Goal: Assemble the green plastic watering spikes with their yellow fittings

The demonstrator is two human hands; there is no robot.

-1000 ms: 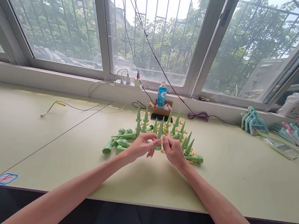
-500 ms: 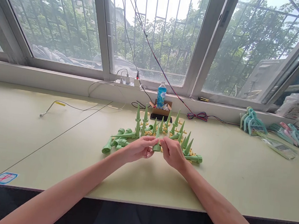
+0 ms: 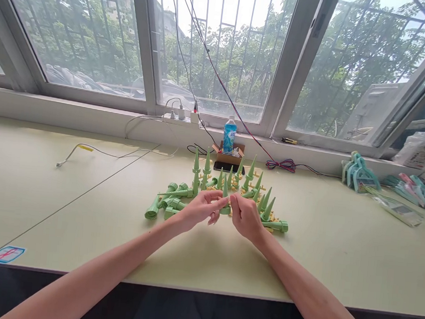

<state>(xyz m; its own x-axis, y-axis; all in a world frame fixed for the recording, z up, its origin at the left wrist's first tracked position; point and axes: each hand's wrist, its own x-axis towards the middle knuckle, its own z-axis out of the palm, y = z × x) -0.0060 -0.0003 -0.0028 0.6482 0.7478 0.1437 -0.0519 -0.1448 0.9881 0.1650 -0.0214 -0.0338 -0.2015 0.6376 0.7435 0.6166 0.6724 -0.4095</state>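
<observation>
Trailing in from the left, a cable (image 3: 68,153) lies well apart from fallen green cones (image 3: 179,193). The left hand (image 3: 200,209) has its fingers clamped on an upright cone (image 3: 226,186), with a blue bottle (image 3: 229,137) standing well behind. The right hand (image 3: 246,215) keeps fingertips together beside that cone, any held piece hidden. Standing cones (image 3: 267,212) crowd close; teal plastic pieces (image 3: 361,176) lie farther right.

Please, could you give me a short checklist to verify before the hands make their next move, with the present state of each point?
1. Left hand grips the green spike: ok.
2. This spike is upright: ok, its tip points up.
3. Right hand is close to the spike: ok, pinched beside it.
4. Right hand holds a small part: cannot tell, the pinch hides too much.
5. All other spikes stand upright: not ok, several lie on their sides.
6. Cable bundle is away from the hands: ok, it lies farther back.
</observation>
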